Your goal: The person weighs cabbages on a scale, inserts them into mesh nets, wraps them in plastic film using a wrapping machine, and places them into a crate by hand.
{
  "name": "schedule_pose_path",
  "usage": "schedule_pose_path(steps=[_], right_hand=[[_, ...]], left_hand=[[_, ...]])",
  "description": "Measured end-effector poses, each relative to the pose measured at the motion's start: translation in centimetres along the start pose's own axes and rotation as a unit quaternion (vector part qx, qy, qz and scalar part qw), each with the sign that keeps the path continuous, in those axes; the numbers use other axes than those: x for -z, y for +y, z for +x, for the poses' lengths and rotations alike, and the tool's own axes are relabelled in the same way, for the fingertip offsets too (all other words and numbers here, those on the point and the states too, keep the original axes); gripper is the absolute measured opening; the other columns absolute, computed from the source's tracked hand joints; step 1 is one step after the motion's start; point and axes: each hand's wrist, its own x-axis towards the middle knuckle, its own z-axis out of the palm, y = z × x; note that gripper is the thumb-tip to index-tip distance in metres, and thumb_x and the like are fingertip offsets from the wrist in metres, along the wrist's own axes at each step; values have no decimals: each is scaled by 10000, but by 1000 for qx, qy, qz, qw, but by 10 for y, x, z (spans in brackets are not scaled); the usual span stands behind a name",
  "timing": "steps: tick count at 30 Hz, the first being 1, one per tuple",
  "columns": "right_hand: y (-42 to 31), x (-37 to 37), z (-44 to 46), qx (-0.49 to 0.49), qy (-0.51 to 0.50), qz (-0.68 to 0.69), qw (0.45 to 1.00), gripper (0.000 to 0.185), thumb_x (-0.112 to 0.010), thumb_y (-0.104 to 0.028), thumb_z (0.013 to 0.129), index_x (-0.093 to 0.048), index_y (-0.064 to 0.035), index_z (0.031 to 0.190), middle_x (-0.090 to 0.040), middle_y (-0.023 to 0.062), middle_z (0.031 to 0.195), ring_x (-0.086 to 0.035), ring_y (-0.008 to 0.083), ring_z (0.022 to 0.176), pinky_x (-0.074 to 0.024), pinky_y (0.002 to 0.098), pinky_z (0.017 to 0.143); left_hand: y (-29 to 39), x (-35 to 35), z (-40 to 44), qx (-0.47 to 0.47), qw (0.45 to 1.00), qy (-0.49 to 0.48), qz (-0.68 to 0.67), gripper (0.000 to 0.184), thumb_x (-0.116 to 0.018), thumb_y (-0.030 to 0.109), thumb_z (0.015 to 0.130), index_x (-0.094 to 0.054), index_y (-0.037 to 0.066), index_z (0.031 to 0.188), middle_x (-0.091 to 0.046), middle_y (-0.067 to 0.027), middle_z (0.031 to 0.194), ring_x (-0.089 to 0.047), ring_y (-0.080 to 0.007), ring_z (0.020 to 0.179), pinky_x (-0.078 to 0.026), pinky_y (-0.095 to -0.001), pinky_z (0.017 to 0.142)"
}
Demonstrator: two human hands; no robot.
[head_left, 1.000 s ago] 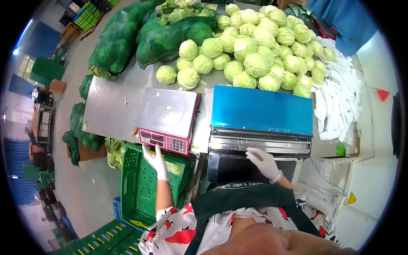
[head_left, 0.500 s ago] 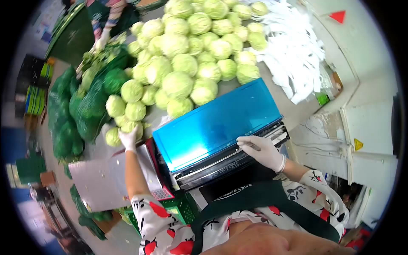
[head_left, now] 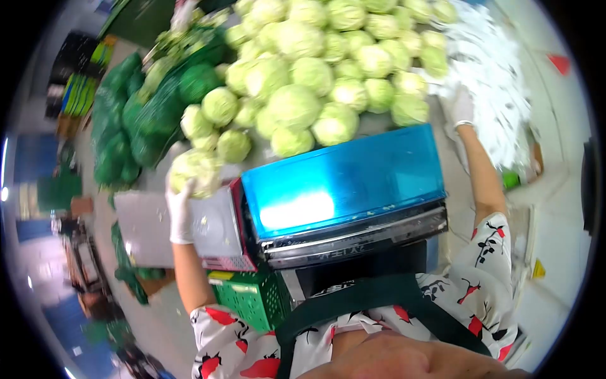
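tabletop [head_left: 148, 230] behind left hand [head_left: 180, 211] around cabbage [head_left: 199, 167], long axis unclear, right hand's [head_left: 461, 106] grip unclear

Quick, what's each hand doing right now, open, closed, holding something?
Left hand: holding a cabbage.
Right hand: at the white strips; whether it's open or gripping any can't be told.

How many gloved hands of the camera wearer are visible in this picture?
2: the left hand, holding a cabbage near the weighing scale, and the right hand, at the white strips.
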Motion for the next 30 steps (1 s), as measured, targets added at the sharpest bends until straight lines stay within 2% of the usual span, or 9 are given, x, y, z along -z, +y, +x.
schedule_pose_path(steps=[4,13,14,16,19,23,26,28,30], right_hand=[[26,-37,31,-3,-258,-20,966,527,-524,-246,928,-459,-87,1426,-649,172,1111,-624,349,1045,-512,480,861],[55,132,93,-87,30,205,974,512,-490,-185,968,-426,-47,1457,-646,153,1246,-686,293,946,-531,424,797],[76,148,99,-96,63,353,929,506,-480,-177,981,-420,-23,1459,-657,139,1236,-690,264,947,-534,404,809],[49,245,88,-195,5,751,631,470,-484,-128,994,-435,13,1439,-629,115,1290,-641,213,1069,-511,372,887],[-6,302,31,-313,38,868,384,374,-556,-261,1007,-584,-42,1309,-676,52,1006,-643,172,842,-536,305,778],[-126,319,-93,-110,-284,786,538,240,-530,-276,1032,-556,-107,1201,-558,-14,840,-519,97,705,-469,223,635],[-228,382,-139,-81,-221,787,570,183,-632,-93,923,-679,14,1063,-614,138,1218,-595,191,1048,-496,339,910],[-247,388,-157,39,-52,653,754,127,-643,-42,888,-706,25,975,-605,137,1262,-594,196,1044,-495,343,905],[-243,395,-158,2,-48,651,758,172,-599,-67,942,-656,49,1054,-635,128,1142,-604,180,999,-499,316,865]], left_hand=[[43,-94,-62,-11,994,-104,-29,1052,-898,295,649,-337,2,1488,-493,-144,1407,-517,-239,1273,-424,-385,1091],[88,-210,-118,-184,900,-183,350,987,-877,486,589,-485,54,1385,-528,-208,1297,-538,-381,1193,-441,-440,1035],[90,-211,-121,-188,903,-182,340,968,-866,497,603,-492,54,1379,-529,-204,1295,-535,-384,1188,-439,-444,1028],[90,-211,-129,-198,907,-185,323,933,-842,521,631,-507,55,1367,-532,-197,1291,-529,-391,1178,-435,-451,1015],[70,-206,-135,-265,903,-118,318,722,-749,394,803,-500,29,1374,-519,-191,1312,-495,-402,1209,-378,-480,1058],[90,-219,-177,-348,919,-111,145,720,-683,229,885,-351,-1,1481,-418,-218,1465,-334,-381,1409,-258,-466,1166],[85,-231,-212,-224,938,-252,-77,770,-657,158,905,-238,-21,1526,-336,-209,1546,-236,-336,1484,-203,-430,1199],[75,-238,-229,-123,935,-243,-228,535,-645,96,915,-456,-19,1402,-444,-180,1486,-392,-272,1394,-286,-381,1156],[67,-226,-238,13,906,-270,-325,378,-644,73,919,-588,-16,1281,-513,-172,1435,-467,-245,1331,-323,-358,1129]])
